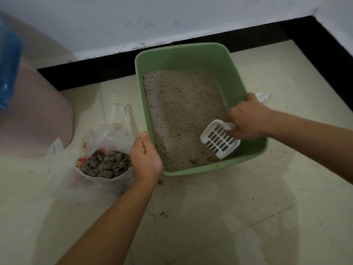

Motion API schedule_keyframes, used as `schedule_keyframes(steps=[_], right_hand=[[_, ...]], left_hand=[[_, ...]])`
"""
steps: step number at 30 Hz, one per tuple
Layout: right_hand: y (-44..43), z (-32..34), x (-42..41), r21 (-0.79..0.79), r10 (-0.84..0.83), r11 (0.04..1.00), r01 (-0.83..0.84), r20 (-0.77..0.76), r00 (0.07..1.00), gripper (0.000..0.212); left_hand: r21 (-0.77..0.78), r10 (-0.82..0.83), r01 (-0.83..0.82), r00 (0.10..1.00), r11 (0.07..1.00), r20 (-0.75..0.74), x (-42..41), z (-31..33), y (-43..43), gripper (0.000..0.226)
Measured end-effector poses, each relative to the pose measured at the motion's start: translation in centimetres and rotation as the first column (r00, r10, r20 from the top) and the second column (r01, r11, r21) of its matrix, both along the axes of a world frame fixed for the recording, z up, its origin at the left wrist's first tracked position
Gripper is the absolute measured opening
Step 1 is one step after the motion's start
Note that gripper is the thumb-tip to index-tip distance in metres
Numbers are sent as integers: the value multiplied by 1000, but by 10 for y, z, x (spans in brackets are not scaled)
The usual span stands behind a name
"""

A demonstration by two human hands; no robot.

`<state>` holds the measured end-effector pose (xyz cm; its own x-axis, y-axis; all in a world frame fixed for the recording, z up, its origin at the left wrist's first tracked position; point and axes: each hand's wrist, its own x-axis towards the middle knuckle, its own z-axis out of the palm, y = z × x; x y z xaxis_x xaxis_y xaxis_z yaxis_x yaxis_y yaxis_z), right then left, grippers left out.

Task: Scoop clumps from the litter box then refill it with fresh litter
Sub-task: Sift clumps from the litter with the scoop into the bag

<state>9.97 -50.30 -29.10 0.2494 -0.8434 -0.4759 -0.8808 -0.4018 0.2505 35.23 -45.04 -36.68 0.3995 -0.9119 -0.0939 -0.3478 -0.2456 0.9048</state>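
A green litter box [191, 56] stands on the tiled floor, filled with grey-beige litter [179, 111]. My right hand [246, 119] grips the handle of a white slotted scoop [219, 140], whose blade dips into the litter at the box's near right corner. My left hand [146, 157] holds the box's near left rim, thumb on top. Left of the box sits an open clear plastic bag [107, 150] holding several grey clumps [108, 165].
A pink rounded cover [36, 111] lies at the left, with a blue plastic item [8, 73] at the frame's left edge. A black skirting board [95, 71] and white wall run behind the box. Scattered litter grains dot the floor [210, 217] in front. A white scrap [264, 96] lies right of the box.
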Motion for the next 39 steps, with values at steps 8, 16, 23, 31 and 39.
schedule_keyframes(steps=[8,16,23,31,39], right_hand=[[18,-20,6,88,-275,961,261,264,924,28],[42,-34,76,-38,-298,949,314,222,928,21],[29,-41,79,-41,-284,952,303,255,924,22],[-3,-38,59,-164,-195,956,244,268,944,21],[-60,-41,65,-299,291,931,-207,271,918,28]], left_hand=[[20,0,0,1000,1000,8,-1,1,0,49],[36,-5,5,1000,999,-1,0,2,0,49],[53,-19,19,1000,998,1,0,3,1,48],[27,-12,12,1000,1000,-24,1,0,0,48],[25,-22,22,999,999,-25,1,-2,0,48]])
